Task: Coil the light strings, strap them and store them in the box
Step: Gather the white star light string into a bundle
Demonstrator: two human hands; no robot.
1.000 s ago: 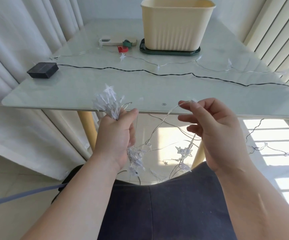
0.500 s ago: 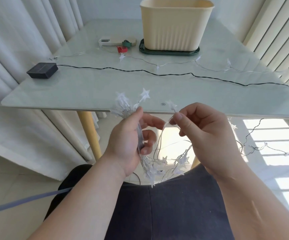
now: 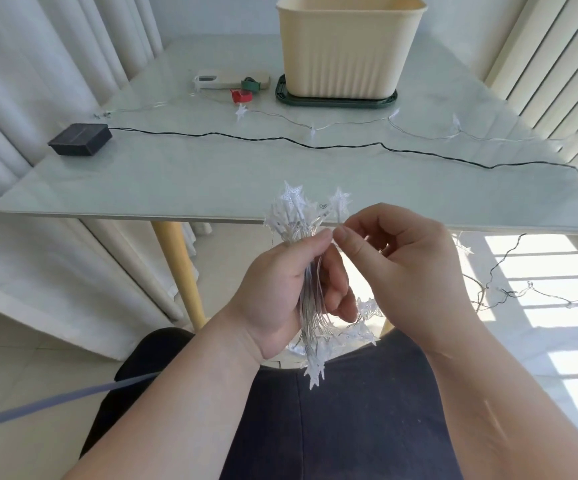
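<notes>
Nearest to us is the lap (image 3: 349, 410) in dark cloth, and just above it both hands are up in front of the bench (image 3: 176, 181) edge. The left hand (image 3: 280, 299) is wrapped round the coil (image 3: 310, 303), thumb pressed across the front and fingers curled behind. The wire loops run upright through the fist. White stars fan out above the thumb and more hang below the wrist, over the lap.

The right hand (image 3: 408, 271) sits just beside it. Its thumb and forefinger are pinched together on the thin strand at the top of the coil, right under one star, and its fingertip touches the left thumb. The other fingers are curled loosely.

Off to the right, more strand trails across the sunlit floor (image 3: 540, 296).

On to the bench now. A black cord (image 3: 280, 140) runs across it from a black pack (image 3: 79, 139) at the left edge. Just beyond the cord a loose string (image 3: 349, 123) with a few stars lies uncoiled.

At the far end the cream box (image 3: 349, 50) stands upright on a dark green tray (image 3: 336, 101). To its left we see a red strap (image 3: 240, 96), a green strap (image 3: 250, 84) and a pale flat case (image 3: 225, 81), all close together.
</notes>
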